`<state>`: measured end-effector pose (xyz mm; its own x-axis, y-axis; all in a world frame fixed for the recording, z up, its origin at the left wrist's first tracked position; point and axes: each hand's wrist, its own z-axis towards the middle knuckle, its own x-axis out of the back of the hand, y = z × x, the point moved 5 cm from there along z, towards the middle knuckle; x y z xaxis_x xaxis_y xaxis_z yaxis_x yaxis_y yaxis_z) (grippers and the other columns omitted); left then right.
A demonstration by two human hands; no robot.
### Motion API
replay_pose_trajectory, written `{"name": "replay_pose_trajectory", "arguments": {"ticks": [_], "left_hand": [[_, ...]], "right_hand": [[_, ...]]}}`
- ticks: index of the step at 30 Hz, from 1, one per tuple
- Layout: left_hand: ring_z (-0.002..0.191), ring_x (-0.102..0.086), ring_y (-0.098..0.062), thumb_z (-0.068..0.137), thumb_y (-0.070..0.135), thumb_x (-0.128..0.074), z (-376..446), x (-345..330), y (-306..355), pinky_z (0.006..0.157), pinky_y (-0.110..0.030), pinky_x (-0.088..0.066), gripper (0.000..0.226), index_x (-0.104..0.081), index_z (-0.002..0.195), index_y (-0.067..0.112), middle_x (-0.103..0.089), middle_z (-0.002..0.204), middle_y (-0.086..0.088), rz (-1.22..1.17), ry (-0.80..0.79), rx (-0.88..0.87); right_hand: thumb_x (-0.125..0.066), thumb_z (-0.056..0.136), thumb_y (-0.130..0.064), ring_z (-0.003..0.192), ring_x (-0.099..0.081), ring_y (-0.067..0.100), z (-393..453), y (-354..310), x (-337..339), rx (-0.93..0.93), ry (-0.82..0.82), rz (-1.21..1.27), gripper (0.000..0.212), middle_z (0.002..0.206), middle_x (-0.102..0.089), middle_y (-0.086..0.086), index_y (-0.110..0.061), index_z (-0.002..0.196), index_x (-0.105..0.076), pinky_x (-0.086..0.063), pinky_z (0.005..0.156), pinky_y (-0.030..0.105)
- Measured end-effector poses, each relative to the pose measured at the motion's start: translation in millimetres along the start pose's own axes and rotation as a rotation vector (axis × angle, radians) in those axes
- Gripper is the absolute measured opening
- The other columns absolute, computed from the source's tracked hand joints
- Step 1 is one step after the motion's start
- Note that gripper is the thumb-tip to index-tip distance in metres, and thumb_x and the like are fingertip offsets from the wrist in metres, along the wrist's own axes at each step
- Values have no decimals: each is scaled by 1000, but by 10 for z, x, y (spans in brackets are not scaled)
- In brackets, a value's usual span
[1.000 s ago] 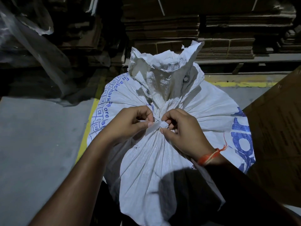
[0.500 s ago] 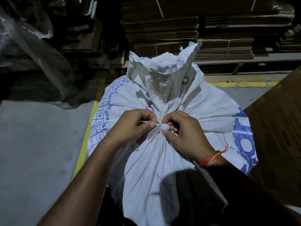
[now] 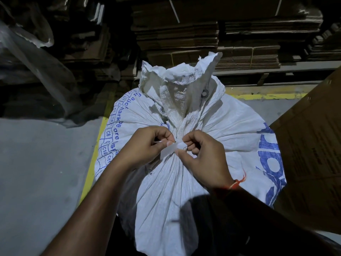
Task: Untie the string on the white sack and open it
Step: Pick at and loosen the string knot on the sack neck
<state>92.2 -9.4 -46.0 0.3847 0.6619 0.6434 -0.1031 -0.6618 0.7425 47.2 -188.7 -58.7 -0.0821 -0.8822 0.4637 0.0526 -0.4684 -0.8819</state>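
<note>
A full white woven sack (image 3: pixel 227 130) with blue print stands in front of me, its neck gathered and tied, the loose top flaring upward. A flat white string (image 3: pixel 170 149) wraps the neck, with the knot between my hands. My left hand (image 3: pixel 145 145) pinches one end of the string between thumb and forefinger. My right hand (image 3: pixel 201 156) pinches the knot from the right side, fingers curled around it. An orange thread band circles my right wrist.
Stacks of flattened cardboard (image 3: pixel 212 34) fill the back. A large brown cardboard sheet (image 3: pixel 313 154) leans at the right, close to the sack. Clear plastic sheeting (image 3: pixel 36 61) hangs at the left. Grey floor (image 3: pixel 36 172) with a yellow line (image 3: pixel 92 163) lies left of the sack.
Both hands stay on the knot, working it with small finger movements. The view has shifted slightly, so the sack sits a little lower in the frame.
</note>
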Motion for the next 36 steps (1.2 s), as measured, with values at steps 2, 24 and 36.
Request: {"name": "replay_pose_trajectory", "arguments": {"ticks": [2, 24, 36], "left_hand": [[73, -67, -10, 98, 13, -69, -9, -18, -4, 67, -28, -50, 11, -79, 96, 19, -77, 85, -1, -18, -19, 10], [81, -72, -6, 89, 18, -79, -56, -88, -20, 73, -27, -55, 5, -78, 87, 22, -80, 85, 9, 72, 32, 104], [74, -67, 4, 91, 15, -76, -55, -148, -31, 73, -13, -49, 11, -79, 82, 23, -79, 82, 10, -44, 104, 144]], "right_hand": [[-86, 77, -25, 74, -60, 11, -31, 17, -19, -32, 27, -6, 21, 80, -65, -6, -22, 87, -67, -53, 67, 22], [-83, 72, -21, 81, -63, 7, -127, 170, -116, -110, 105, -26, 17, 79, -68, -13, -25, 82, -69, -47, 67, 11], [-84, 75, -22, 79, -64, 9, -125, 170, -86, -116, 102, 40, 15, 75, -68, -14, -26, 82, -72, -48, 67, 13]]}}
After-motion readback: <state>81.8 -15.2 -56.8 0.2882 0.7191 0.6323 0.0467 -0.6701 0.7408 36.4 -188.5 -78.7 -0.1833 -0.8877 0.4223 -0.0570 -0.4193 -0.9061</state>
